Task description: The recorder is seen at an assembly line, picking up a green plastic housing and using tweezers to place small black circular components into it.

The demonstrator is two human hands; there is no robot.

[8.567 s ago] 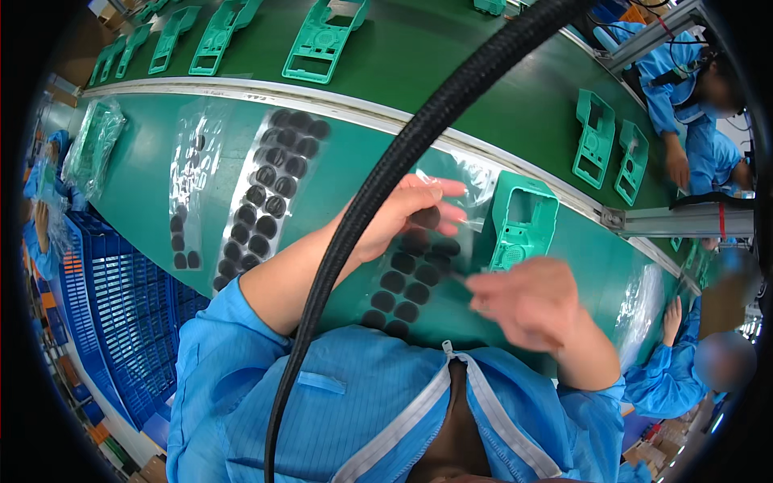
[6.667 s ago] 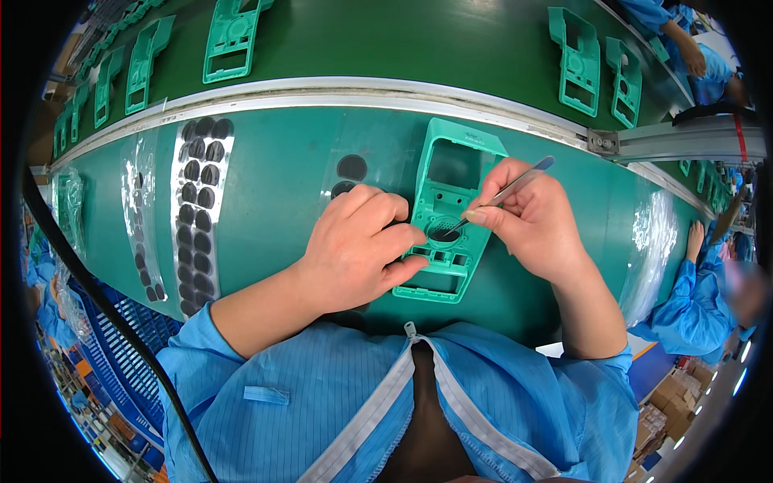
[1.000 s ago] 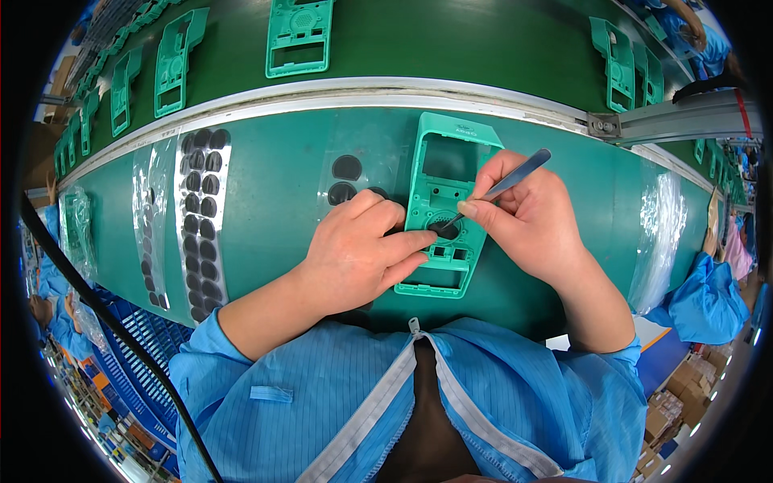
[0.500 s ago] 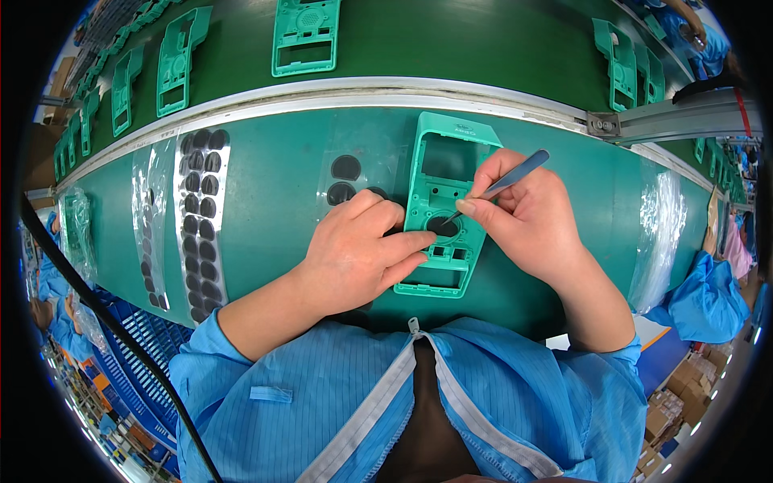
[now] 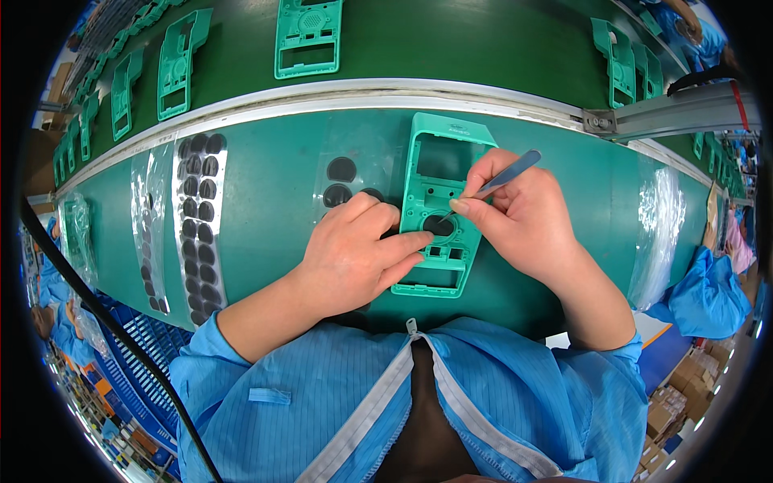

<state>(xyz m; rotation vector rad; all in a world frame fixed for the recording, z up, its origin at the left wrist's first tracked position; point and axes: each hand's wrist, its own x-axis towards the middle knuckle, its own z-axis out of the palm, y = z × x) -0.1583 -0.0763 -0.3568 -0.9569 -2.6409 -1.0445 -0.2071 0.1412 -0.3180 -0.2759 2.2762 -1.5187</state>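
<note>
On the green work surface in front of me lies a green plastic housing (image 5: 451, 129) with rectangular openings and a round recess. A black round pad (image 5: 440, 225) sits in that recess. My right hand (image 5: 527, 229) pinches a pair of grey metal tweezers (image 5: 514, 171), whose tip points down at the pad's upper edge. My left hand (image 5: 345, 256) is at the housing's left side, its index fingertip pressing by the pad's lower left edge and the other fingers bent against the frame. Its thumb is mostly hidden. Left of the housing, a clear sheet carries several black round pads (image 5: 341, 169), partly covered by my left hand.
Long strips of black pads (image 5: 190, 229) lie at the left, beside a clear plastic strip (image 5: 150, 241). Clear plastic sheets (image 5: 662, 233) lie at right. Beyond a metal rail (image 5: 378, 95), more green housings (image 5: 310, 36) stand on a dark green belt. A metal bracket (image 5: 668, 121) juts in at right.
The view has shifted slightly, moving the nearby things a little left in the picture. My left index finger stays by the pad, and the tweezers stay at its edge. No grip has changed.
</note>
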